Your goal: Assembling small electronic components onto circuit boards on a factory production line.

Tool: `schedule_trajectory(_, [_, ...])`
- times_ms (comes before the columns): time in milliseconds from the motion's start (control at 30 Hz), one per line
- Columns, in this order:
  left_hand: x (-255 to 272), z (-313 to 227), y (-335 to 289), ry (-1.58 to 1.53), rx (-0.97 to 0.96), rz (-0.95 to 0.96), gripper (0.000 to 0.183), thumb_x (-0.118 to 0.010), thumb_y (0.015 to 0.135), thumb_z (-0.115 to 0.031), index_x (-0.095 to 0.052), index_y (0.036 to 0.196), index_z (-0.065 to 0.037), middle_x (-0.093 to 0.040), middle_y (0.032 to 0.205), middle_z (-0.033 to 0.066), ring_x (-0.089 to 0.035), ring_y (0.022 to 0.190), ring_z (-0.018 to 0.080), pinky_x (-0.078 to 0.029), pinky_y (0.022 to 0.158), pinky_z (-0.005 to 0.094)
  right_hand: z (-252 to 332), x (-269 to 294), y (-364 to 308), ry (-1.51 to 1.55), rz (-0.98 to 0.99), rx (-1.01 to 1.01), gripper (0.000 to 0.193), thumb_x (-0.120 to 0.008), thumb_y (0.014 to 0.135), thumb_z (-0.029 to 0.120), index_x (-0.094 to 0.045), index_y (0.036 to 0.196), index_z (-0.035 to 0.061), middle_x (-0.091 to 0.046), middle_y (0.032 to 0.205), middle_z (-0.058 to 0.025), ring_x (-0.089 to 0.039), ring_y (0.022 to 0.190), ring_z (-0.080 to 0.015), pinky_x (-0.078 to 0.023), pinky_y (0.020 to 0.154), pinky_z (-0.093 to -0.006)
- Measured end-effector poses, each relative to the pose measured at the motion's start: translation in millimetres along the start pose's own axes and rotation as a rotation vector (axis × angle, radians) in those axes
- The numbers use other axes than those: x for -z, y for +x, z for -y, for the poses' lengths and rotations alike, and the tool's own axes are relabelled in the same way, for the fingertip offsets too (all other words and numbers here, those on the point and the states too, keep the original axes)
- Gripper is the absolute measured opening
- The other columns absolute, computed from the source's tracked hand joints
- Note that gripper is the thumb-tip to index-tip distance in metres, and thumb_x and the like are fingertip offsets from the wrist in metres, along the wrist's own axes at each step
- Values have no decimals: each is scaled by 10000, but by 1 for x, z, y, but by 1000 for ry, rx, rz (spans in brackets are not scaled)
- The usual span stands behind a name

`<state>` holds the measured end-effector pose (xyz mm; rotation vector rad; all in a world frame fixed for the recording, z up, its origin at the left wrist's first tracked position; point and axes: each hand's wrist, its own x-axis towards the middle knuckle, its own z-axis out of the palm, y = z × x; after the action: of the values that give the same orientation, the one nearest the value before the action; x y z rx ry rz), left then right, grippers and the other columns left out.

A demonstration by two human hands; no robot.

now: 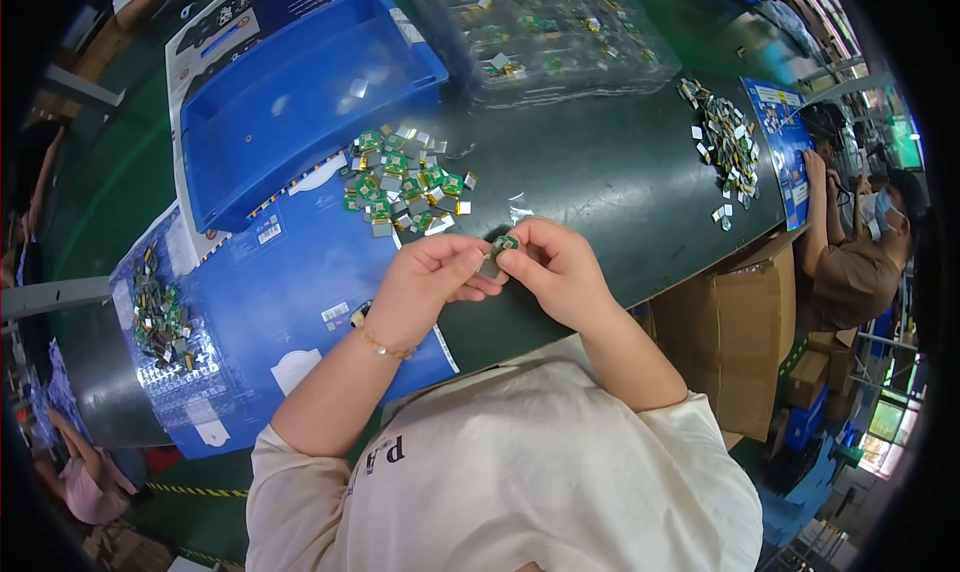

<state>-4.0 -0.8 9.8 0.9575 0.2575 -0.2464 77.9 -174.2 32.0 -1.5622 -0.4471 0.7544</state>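
Close together over the near edge of the dark green table, my two hands hold one small circuit board (506, 243) with a flat grey piece (489, 268) beside it. My left hand (430, 277) pinches the grey piece's side between thumb and fingers. At the green board, the thumb and forefinger of my right hand (557, 269) are closed on its edge. Fingertips hide part of the board, and whether the grey piece is fixed to it I cannot tell. Just beyond my left hand lies a pile of similar green boards (400, 184) with grey and white flat parts.
A blue bin (437, 70) with a few small pieces stands at the far left on printed blue cardboard sheets (300, 282). Stacked clear trays (570, 47) of boards lie beyond. More piles sit left (160, 317) and right (735, 147). Cardboard boxes (722, 322) and a person (860, 272) are at right.
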Motion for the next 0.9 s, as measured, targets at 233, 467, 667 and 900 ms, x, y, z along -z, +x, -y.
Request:
schedule_trajectory(233, [0, -1, 0, -31, 11, -12, 226, -538, 947, -187, -598, 1081, -16, -670, 930, 78, -668, 802, 152, -534, 698, 235, 4, -5, 1, -321, -131, 150, 150, -666, 838, 160, -605, 834, 23, -542, 733, -43, -509, 606, -107, -419, 564, -253])
schedule_trajectory(467, [-2, 2, 0, -45, 4, -39, 231, -537, 948, -195, -594, 1086, -19, -671, 940, 87, -667, 817, 151, -536, 717, 240, 5, -6, 0, -395, -172, 169, 153, -677, 824, 163, -607, 808, 28, -536, 693, -42, -506, 583, -129, -413, 546, -267])
schedule_trajectory(667, [-1, 2, 1, -38, 1, -42, 243, -537, 948, -200, -591, 1098, -16, -672, 943, 94, -666, 822, 152, -536, 723, 241, 7, -9, -1, -380, -200, 174, 111, -667, 822, 92, -588, 793, 20, -491, 699, -8, -428, 594, -81, -357, 534, -240])
schedule_trajectory(900, [-2, 4, 0, -46, 11, -61, 254, -522, 955, -201, -589, 1107, -9, -674, 934, 99, -664, 808, 151, -536, 718, 244, 4, -8, 1, -431, -226, 231, 164, -700, 793, 170, -595, 765, 49, -530, 647, -45, -509, 573, -171, -405, 527, -292])
